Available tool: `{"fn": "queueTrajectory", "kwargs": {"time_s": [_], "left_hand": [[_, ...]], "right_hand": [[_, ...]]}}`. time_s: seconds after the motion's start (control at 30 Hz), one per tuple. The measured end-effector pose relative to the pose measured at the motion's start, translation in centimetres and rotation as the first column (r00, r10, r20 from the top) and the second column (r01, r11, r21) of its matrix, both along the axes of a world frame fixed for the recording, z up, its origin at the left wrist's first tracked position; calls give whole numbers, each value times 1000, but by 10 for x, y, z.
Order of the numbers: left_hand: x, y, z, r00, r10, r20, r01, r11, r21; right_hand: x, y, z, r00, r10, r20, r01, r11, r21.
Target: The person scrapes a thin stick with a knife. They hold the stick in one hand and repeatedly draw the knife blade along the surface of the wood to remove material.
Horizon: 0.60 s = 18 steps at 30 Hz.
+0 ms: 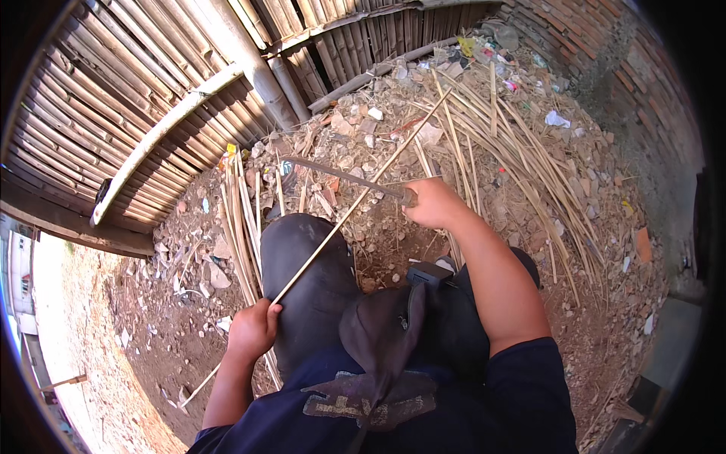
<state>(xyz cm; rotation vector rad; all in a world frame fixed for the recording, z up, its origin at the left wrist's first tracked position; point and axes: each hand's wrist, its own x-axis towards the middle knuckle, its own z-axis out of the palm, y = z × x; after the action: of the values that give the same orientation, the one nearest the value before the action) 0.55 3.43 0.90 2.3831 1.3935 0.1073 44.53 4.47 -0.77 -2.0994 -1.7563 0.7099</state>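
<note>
My left hand [254, 328] is closed round a long, thin bamboo strip [327, 240], beside my left knee. The strip slants from the ground at lower left up past the knee to the far middle. In my right hand [434, 203] is the short handle of a machete [336, 173], its long dark blade pointing left and curving slightly at the tip. Blade and strip cross just in front of the right hand; whether they touch I cannot tell. A small dark box-shaped object [429, 273] sits between my legs, near the right thigh.
A large pile of split bamboo strips [522, 155] lies at far right, and a narrower bundle [240, 219] stands left of my knee. Rubble and litter cover the dirt ground. A bamboo fence [128, 113] closes the far left; a brick wall [643, 83] rises at right.
</note>
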Motion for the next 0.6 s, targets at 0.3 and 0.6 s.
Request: {"fn": "queueTrajectory", "kwargs": {"time_s": [0.3,0.6], "left_hand": [[6,-5,3,997,12,-79,-8,998,55],[0,-9,3,992,31,-123,-21,996,82]], "right_hand": [[3,-8,0,999,-34,10,35,994,-103],[-15,-7,21,982,66,176,-72,997,31]]}}
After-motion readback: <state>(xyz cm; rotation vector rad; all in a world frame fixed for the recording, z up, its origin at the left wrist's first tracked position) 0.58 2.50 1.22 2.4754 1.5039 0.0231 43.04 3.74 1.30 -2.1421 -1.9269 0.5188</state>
